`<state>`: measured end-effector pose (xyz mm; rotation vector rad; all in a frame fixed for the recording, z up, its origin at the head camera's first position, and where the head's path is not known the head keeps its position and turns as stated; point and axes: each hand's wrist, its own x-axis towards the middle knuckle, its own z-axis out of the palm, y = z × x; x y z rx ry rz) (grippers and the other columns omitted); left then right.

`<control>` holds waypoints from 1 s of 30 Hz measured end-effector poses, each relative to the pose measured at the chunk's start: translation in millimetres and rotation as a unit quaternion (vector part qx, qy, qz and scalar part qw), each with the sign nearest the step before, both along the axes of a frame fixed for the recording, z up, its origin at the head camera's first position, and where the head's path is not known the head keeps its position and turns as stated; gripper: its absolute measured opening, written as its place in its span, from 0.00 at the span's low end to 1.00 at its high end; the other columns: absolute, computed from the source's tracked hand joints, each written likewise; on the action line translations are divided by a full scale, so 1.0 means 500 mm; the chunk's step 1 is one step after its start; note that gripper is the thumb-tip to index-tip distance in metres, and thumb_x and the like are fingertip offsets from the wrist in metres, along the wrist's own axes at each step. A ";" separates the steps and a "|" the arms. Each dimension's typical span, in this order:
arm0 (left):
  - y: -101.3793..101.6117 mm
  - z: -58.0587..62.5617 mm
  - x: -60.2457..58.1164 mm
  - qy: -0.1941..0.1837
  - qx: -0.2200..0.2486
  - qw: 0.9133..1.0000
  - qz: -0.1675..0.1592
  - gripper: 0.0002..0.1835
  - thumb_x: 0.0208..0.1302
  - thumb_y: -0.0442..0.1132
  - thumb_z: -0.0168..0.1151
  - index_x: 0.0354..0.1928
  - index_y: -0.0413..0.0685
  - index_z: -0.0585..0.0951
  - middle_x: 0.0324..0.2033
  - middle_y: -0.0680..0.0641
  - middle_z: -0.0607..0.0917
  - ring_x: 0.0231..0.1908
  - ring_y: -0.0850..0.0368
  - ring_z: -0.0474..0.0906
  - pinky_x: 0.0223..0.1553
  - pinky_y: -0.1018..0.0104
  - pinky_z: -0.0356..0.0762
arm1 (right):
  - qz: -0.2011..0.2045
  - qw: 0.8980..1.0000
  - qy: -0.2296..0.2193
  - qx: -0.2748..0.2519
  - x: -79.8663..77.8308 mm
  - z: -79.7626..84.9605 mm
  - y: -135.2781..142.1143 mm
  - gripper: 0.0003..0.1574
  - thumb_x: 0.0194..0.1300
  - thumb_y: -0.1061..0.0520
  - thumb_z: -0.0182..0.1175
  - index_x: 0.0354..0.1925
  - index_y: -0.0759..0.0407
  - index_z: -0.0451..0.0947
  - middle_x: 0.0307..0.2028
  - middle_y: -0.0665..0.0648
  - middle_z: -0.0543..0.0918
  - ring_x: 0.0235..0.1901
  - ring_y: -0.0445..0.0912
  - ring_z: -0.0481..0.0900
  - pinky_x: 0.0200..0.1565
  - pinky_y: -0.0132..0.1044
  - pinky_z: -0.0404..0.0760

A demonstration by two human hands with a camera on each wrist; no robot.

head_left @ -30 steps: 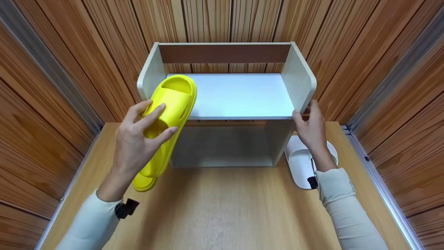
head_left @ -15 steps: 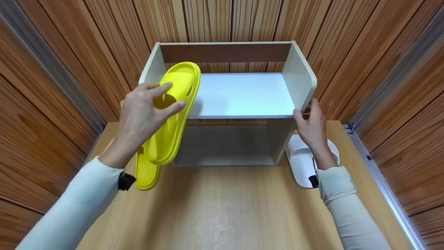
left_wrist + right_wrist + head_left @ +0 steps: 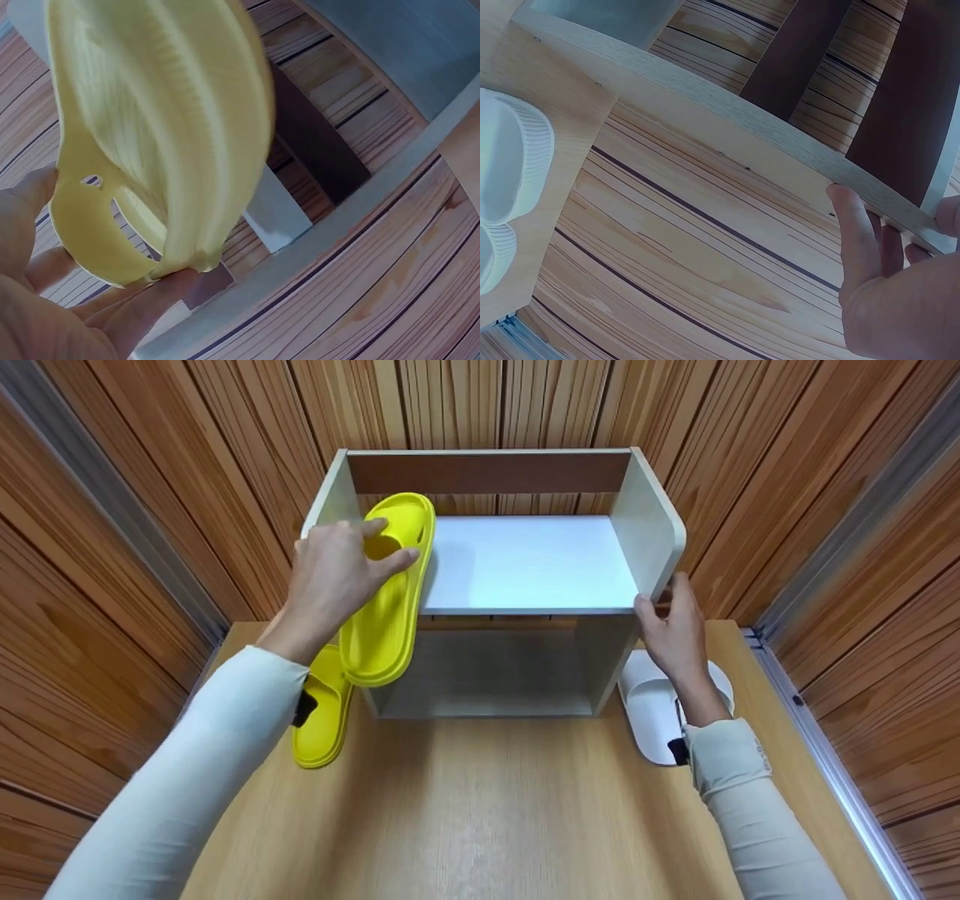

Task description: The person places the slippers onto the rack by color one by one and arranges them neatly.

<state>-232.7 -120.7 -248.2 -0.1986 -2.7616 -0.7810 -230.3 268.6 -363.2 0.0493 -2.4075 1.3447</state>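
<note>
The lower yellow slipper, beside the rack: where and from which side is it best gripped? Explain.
Probably the strap of the lower yellow slipper, from above and the left: it arches over the front, and the slipper lies sole-down with the rack close along its right.

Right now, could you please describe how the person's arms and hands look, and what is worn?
The left hand and right hand wear no gloves. The left sleeve and right sleeve are pale and reach near the wrists; faint small marks on the right cuff are unreadable. A black attachment shows at the left cuff, another at the right.
</note>
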 end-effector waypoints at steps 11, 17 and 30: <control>0.028 -0.003 -0.044 0.023 -0.052 0.998 0.010 0.33 0.69 0.59 0.62 0.65 0.41 0.79 0.28 0.45 0.76 0.20 0.54 0.69 0.23 0.65 0.70 | -0.001 1.000 0.001 -0.001 -0.001 -0.001 0.001 0.31 0.75 0.53 0.50 0.69 0.67 0.59 0.62 0.69 0.71 0.57 0.60 0.73 0.58 0.61 0.76; 0.039 -0.001 -0.066 0.023 -0.074 0.997 0.011 0.27 0.70 0.58 0.62 0.54 0.41 0.84 0.24 0.46 0.74 0.17 0.54 0.68 0.20 0.66 0.68 | 0.001 1.000 0.018 -0.003 -0.006 -0.004 0.002 0.31 0.74 0.55 0.50 0.69 0.68 0.60 0.59 0.69 0.72 0.54 0.59 0.74 0.56 0.62 0.77; 0.042 -0.021 -0.100 0.006 -0.072 0.997 0.024 0.22 0.72 0.55 0.60 0.42 0.40 0.82 0.23 0.46 0.75 0.18 0.52 0.75 0.24 0.66 0.77 | 0.003 1.000 0.005 -0.002 -0.001 0.000 -0.002 0.32 0.75 0.53 0.50 0.69 0.67 0.59 0.62 0.69 0.71 0.56 0.60 0.73 0.57 0.62 0.76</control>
